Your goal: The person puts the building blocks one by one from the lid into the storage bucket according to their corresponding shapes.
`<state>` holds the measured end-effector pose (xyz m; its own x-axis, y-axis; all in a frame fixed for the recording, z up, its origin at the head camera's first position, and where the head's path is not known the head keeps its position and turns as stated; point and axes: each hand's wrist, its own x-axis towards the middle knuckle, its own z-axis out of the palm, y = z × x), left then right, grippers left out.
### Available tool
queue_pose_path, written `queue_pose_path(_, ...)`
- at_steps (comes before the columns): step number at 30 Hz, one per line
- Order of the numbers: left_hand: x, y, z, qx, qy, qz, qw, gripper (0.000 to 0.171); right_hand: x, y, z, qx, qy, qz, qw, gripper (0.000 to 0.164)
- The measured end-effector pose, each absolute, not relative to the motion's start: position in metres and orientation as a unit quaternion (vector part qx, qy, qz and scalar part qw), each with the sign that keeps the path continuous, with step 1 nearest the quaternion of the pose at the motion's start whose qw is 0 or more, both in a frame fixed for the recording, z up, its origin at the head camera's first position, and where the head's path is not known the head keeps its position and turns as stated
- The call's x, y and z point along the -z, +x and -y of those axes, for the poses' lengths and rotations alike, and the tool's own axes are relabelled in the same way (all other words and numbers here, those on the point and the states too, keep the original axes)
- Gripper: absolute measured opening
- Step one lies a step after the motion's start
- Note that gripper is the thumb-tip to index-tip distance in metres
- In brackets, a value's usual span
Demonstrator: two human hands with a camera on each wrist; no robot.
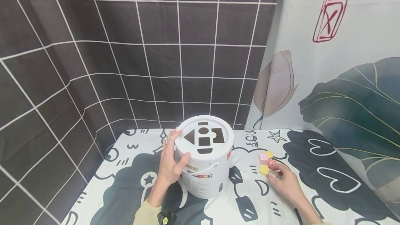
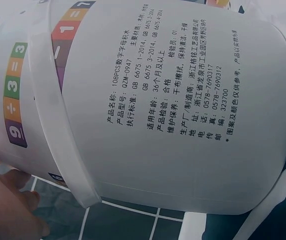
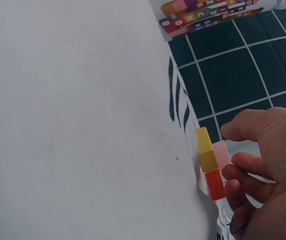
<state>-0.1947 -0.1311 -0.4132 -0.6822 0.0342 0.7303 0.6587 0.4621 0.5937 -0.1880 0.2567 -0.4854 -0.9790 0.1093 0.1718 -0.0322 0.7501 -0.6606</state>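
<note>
A white lidded bucket [image 1: 203,183] with shape-cut holes stands on the patterned cloth. My left hand [image 1: 170,164] rests against its left side, fingers spread along the lid [image 1: 187,148] and thumb near the front of the rim. Printed text and colored number tiles cover the bucket wall [image 2: 183,170] in the left wrist view. To the right, my right hand [image 1: 285,181] reaches to a small cluster: a pink block [image 1: 263,158], a red block [image 1: 272,163] and yellow blocks [image 1: 264,169]. Thumb and fingers are apart, with fingertips right at the blocks.
The cloth [image 1: 250,190] bears black cartoon drawings and covers the table. A dark grid-patterned curtain [image 1: 162,61] hangs behind and at the left. At the right hangs a pale curtain [image 1: 300,16] with leaf prints.
</note>
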Motion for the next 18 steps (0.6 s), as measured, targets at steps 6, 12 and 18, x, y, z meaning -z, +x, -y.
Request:
queue_pose_path(6, 0.4129, -0.1944, 0.1311, 0.469, -0.221, 0.787, 0.333, 0.070, 0.4875, -0.1909, -0.2566, -0.350, -0.029, 0.932, 0.094, 0.045)
queue_pose_path(12, 0.4143, -0.1940, 0.1311, 0.469, -0.222, 0.786, 0.335, 0.070, 0.4916, -0.1945, -0.2574, -0.349, -0.030, 0.933, 0.088, 0.050)
queue_pose_path(18, 0.4136, -0.1952, 0.1308, 0.469, -0.225, 0.784, 0.339, 0.070, 0.4930, -0.1971, -0.2574, -0.348, -0.029, 0.933, 0.090, 0.050)
